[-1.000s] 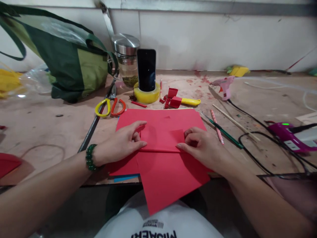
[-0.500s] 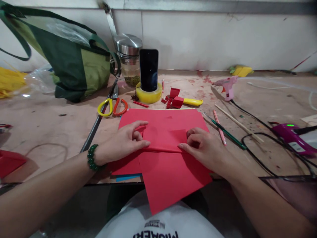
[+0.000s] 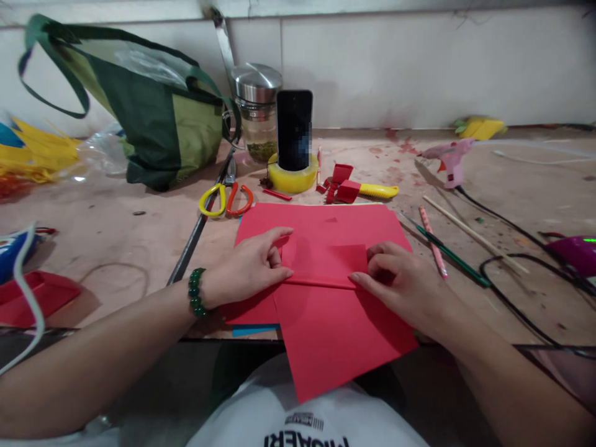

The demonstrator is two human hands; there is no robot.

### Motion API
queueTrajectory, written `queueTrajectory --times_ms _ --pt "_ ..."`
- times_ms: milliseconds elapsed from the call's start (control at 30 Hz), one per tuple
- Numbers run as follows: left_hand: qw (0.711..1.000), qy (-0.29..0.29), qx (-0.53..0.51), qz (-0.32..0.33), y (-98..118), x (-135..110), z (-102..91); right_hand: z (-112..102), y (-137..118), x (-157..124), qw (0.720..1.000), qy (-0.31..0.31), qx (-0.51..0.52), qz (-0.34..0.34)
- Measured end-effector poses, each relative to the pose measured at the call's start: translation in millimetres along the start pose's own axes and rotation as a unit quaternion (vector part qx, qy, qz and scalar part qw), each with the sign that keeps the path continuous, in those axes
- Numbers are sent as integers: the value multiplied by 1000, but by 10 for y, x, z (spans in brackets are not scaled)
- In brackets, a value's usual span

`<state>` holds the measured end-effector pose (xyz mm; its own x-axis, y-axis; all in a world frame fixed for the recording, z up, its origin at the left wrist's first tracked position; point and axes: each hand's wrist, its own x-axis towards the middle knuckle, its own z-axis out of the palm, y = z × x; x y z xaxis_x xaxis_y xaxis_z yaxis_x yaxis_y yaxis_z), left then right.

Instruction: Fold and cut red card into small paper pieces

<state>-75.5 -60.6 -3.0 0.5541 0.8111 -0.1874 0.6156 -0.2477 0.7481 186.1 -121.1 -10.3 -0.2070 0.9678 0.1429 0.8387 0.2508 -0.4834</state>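
A folded sheet of red paper (image 3: 344,341) lies in front of me, its lower part hanging past the table edge. Its upper flap is bent up along a crease that runs between my hands. My left hand (image 3: 249,268), with a green bead bracelet (image 3: 196,293) on the wrist, pinches the left end of the crease between thumb and fingers. At the right end, my right hand (image 3: 403,276) grips the fold with the thumb in front and curled fingers behind. Beneath are more red sheets (image 3: 298,216), and a blue sheet (image 3: 254,331) peeks out at the lower left.
Behind the paper are scissors (image 3: 239,200), a yellow tape roll (image 3: 292,180) with a phone (image 3: 294,130) propped in it, and a yellow-handled cutter (image 3: 378,191). A pink glue gun (image 3: 451,162) and its cord lie right. A green bag (image 3: 153,136) stands left.
The view has turned slightly left, so everything sits further right in the picture. A blue-and-white item has come into view at the left. Both hands keep their grip on the red paper's fold.
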Motion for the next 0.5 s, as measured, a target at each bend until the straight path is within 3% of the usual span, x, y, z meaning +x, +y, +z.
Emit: queueTrajectory --times_ms 500 --pt "995 11 89 31 27 -48 21 -12 -26 -29 1000 2 28 6"
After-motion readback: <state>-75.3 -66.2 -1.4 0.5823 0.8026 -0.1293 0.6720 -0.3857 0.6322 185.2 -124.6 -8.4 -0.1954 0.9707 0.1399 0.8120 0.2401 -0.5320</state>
